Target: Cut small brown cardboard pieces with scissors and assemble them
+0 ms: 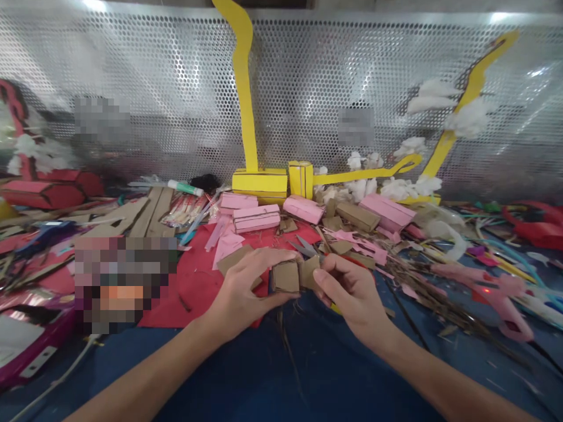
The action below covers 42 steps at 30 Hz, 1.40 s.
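My left hand (pixel 253 281) grips a small brown cardboard box (pixel 285 278), thumb below and fingers along its top, with one squarish end facing me. In my right hand (pixel 347 293), a small flat piece of cardboard (pixel 310 272) is pinched between thumb and fingers. That piece sits right beside the box's right side; whether they touch I cannot tell. Behind the hands lie scissors (pixel 304 246), partly hidden, on red sheet material (pixel 197 293). Pink-covered blocks (pixel 256 218) and a bare cardboard block (pixel 358 215) rest further back.
Yellow blocks with a tall wavy strip (pixel 244 88) stand before a perforated metal panel (pixel 303 76). A pink glue gun (pixel 488 290) with a red light lies at right, near dry brown stalks (pixel 431 299). Cardboard strips (pixel 153 211) are at left. Red shapes (pixel 48 190) stand far left.
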{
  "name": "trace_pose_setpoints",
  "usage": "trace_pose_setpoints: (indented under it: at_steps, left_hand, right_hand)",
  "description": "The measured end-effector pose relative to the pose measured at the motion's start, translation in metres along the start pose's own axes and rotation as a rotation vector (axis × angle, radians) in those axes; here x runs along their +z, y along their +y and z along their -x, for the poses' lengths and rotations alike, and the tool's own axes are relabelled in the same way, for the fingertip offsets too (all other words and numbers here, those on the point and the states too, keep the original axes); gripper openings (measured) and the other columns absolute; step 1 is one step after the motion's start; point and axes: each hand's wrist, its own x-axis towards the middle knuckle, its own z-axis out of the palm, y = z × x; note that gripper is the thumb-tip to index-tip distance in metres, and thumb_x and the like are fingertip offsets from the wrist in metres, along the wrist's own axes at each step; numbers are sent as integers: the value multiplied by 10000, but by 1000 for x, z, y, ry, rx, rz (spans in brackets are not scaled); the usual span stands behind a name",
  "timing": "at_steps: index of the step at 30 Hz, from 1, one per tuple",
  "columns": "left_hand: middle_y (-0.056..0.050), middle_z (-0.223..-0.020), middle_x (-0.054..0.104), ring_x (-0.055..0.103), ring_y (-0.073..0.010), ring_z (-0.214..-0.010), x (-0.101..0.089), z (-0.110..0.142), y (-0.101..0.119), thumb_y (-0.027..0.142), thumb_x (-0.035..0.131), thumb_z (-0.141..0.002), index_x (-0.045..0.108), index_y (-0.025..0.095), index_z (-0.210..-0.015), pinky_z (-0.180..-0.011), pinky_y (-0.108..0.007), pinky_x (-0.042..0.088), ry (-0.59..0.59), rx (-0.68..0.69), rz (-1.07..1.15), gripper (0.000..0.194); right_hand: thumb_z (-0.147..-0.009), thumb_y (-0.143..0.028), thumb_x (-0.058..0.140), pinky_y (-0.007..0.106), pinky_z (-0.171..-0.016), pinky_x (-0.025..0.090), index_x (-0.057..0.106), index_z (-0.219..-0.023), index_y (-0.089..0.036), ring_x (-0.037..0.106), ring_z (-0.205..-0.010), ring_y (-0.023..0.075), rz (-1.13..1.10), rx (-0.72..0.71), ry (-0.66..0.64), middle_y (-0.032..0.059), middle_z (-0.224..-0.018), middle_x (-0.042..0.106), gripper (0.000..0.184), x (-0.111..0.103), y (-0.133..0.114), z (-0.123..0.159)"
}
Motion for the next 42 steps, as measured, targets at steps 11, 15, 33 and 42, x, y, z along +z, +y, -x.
trace_pose_setpoints:
  at_steps: [11, 15, 33, 42]
  left_hand:
    - [-69, -1198, 752, 688, -241, -1041, -2, -2, 1, 355, 809, -846, 602, 267, -1342, -913, -387, 519, -6, 53, -49, 544]
    - [-61, -1194, 756, 680, -226, -1002, -2, -2, 3, 353, 799, -857, 602, 264, -1338, -890, -374, 518, -21, 30, -66, 528]
    - [-69, -1255, 736, 687, -246, -1118, -2, -5, 16, 327, 865, -782, 609, 270, -1338, -991, -393, 546, -10, -15, -33, 614]
    - [-69, -1246, 736, 693, -226, -1102, 0, -3, 11, 336, 872, -768, 617, 245, -1317, -993, -362, 555, 11, 11, -16, 612]
  right_hand:
    - [-980, -480, 619, 254, -499, 347, 520, -746, -220, 449, -509, 106, 43, 24, -49, -42, -586, 536, 364, 2, -5, 1]
    - [-984, -487, 612, 260, -511, 352, 517, -746, -222, 451, -519, 109, 39, 37, -72, -43, -594, 533, 369, 3, -5, 2]
    - [-987, -479, 615, 259, -550, 409, 572, -756, -204, 493, -557, 110, -74, 55, -122, -32, -650, 554, 361, 6, -5, 1]
    - [-997, -476, 598, 272, -548, 399, 557, -743, -218, 495, -553, 122, 58, 18, -74, -29, -626, 557, 364, 7, -5, 3]
